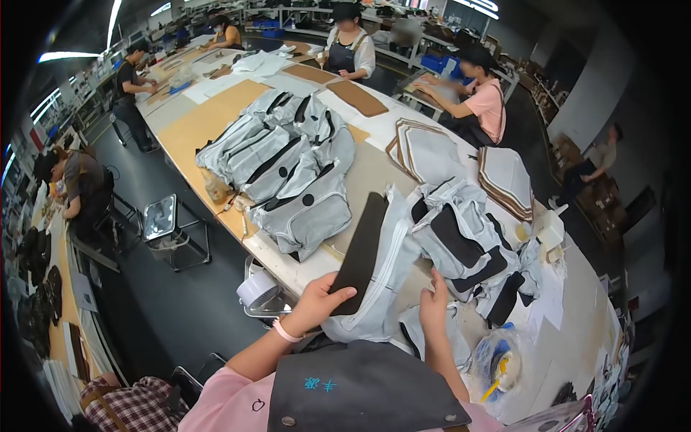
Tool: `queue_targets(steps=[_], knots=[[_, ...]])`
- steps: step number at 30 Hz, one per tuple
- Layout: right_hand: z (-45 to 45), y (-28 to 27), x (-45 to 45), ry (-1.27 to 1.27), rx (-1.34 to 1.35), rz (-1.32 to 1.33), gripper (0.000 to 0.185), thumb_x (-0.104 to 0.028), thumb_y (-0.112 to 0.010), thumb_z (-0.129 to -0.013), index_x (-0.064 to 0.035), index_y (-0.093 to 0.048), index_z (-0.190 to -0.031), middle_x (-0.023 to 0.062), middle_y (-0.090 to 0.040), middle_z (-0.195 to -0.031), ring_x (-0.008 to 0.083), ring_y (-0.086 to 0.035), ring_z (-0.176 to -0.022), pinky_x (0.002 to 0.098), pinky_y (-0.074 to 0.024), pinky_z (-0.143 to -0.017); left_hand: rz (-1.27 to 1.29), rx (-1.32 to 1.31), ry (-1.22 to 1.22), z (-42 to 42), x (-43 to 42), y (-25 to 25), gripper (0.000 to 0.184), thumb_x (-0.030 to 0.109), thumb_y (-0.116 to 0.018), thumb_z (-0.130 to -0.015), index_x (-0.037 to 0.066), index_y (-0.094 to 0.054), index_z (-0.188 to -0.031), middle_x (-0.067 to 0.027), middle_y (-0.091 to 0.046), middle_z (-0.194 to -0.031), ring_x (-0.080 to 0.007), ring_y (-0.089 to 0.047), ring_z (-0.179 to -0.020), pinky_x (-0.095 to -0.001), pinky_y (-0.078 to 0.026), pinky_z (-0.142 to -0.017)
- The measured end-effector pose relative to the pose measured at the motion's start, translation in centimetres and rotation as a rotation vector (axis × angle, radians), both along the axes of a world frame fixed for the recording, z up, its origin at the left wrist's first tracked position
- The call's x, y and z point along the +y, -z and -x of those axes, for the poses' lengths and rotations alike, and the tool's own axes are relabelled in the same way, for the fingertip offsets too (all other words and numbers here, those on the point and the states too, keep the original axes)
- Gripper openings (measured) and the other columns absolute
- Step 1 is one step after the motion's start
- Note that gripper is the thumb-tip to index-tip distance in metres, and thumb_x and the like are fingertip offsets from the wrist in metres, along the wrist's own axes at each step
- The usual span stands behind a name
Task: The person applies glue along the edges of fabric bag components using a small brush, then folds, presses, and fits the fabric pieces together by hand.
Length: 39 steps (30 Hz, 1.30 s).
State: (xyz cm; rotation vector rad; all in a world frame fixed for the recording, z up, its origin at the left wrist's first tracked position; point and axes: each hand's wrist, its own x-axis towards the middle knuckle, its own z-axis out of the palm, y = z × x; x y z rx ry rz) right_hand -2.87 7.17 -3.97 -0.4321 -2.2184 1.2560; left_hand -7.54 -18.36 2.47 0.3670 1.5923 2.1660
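Observation:
My left hand is closed on the lower end of a long black strip, thumb on top. The strip stands tilted, its far end pointing away from me. Beside and partly under it lies a grey fabric piece with a long pale seam or zipper, spread along the table's near edge. My right hand is just right of that fabric, fingers pointing up and apart, with nothing visible in them. Beyond it sits a heap of grey fabric pieces with black panels.
A large pile of grey sewn pieces covers the table's middle left. Stacked brown-edged panels lie at the right. A plastic-wrapped bowl with a yellow-handled brush stands near my right forearm. Co-workers work around the table.

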Motion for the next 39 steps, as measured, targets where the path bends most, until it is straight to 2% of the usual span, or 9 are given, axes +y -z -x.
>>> queue_targets(steps=[7,13,15,21,24,28,31,35,39], knots=[[-1.2,-1.2,-4.0,-0.375,-0.116,0.325,0.008,-0.007,-0.049,-0.086,-0.0007,-0.054,-0.086,0.0066,-0.056,-0.078,0.0145,-0.054,-0.075,0.0284,-0.0441,-0.071,0.095,-0.021,0.351,-0.6,2.5,-1.8,0.033,0.018,-0.053,-0.093,-0.002,-0.054,-0.12,-0.0014,-0.06,-0.101,-0.0065,-0.052,-0.092,-0.0224,-0.043,-0.082],[-0.7,-4.4,-3.1,-0.506,-0.168,0.586,0.022,-0.02,-0.046,-0.089,-0.0009,-0.057,-0.089,0.0056,-0.06,-0.079,0.0137,-0.057,-0.076,0.0275,-0.0458,-0.069,0.152,0.296,0.584,-0.8,3.4,-0.5,0.081,0.036,-0.051,-0.092,0.004,0.001,-0.146,-0.0169,-0.017,-0.149,-0.0242,-0.02,-0.136,-0.0361,-0.017,-0.11],[-0.9,-4.7,-3.6,-0.499,-0.167,0.597,0.024,-0.022,-0.047,-0.089,-0.001,-0.058,-0.092,0.006,-0.061,-0.081,0.0144,-0.059,-0.078,0.0278,-0.0464,-0.071,0.105,0.441,0.582,-1.2,3.9,0.4,0.085,0.045,-0.047,-0.092,0.007,0.007,-0.145,-0.0167,-0.021,-0.146,-0.0251,-0.022,-0.134,-0.0364,-0.018,-0.109],[-0.8,-8.2,-6.3,-0.707,-0.023,0.449,0.022,-0.011,-0.061,-0.079,-0.0028,-0.057,-0.099,0.0055,-0.06,-0.09,0.0156,-0.057,-0.084,0.0291,-0.0455,-0.077,-0.323,-0.169,0.409,-1.8,4.1,2.0,0.073,0.044,-0.043,-0.095,0.011,0.0,-0.145,-0.0104,-0.035,-0.136,-0.0181,-0.039,-0.122,-0.0313,-0.031,-0.102],[-0.6,-7.0,-7.2,-0.629,0.088,0.468,0.029,-0.012,-0.065,-0.078,-0.0019,-0.051,-0.102,0.0092,-0.06,-0.094,0.017,-0.058,-0.086,0.0299,-0.0461,-0.076,-0.244,-0.301,0.259,-2.2,3.9,0.0,0.061,0.029,-0.044,-0.097,0.017,-0.007,-0.144,-0.0082,-0.039,-0.133,-0.0156,-0.046,-0.115,-0.0284,-0.038,-0.096],[0.5,-8.6,-7.8,-0.513,-0.038,0.187,0.027,-0.013,-0.063,-0.082,-0.0016,-0.046,-0.1,0.0135,-0.061,-0.093,0.02,-0.06,-0.085,0.0323,-0.0479,-0.073,-0.345,-0.224,0.265,-1.8,4.2,3.3,0.06,0.016,-0.046,-0.097,0.02,-0.008,-0.143,-0.008,-0.043,-0.13,-0.0145,-0.049,-0.111,-0.0274,-0.042,-0.091],[0.9,-11.0,-8.6,-0.444,-0.25,0.346,0.026,-0.016,-0.06,-0.084,-0.0008,-0.044,-0.099,0.0146,-0.062,-0.09,0.021,-0.063,-0.08,0.0343,-0.0495,-0.069,-0.371,-0.141,0.208,-2.0,4.7,4.7,0.061,0.013,-0.046,-0.096,0.02,-0.007,-0.143,-0.009,-0.044,-0.129,-0.0145,-0.049,-0.111,-0.0275,-0.041,-0.092],[0.8,-5.5,-7.2,-0.617,-0.125,0.123,0.022,-0.017,-0.061,-0.079,-0.0033,-0.056,-0.097,0.0116,-0.064,-0.086,0.0219,-0.065,-0.068,0.0332,-0.0495,-0.061,-0.242,-0.051,0.239,-2.4,4.8,5.9,0.061,0.014,-0.044,-0.097,0.015,-0.005,-0.143,-0.0098,-0.037,-0.133,-0.015,-0.041,-0.118,-0.0285,-0.035,-0.097],[0.6,-3.7,-6.6,-0.588,-0.058,0.274,0.02,-0.016,-0.062,-0.076,-0.0054,-0.061,-0.094,0.0106,-0.065,-0.084,0.024,-0.064,-0.071,0.0329,-0.0492,-0.062,-0.082,0.017,0.271,-2.3,4.8,4.2,0.06,0.015,-0.042,-0.097,0.01,-0.003,-0.143,-0.0107,-0.039,-0.13,-0.0153,-0.042,-0.117,-0.0275,-0.035,-0.097]])
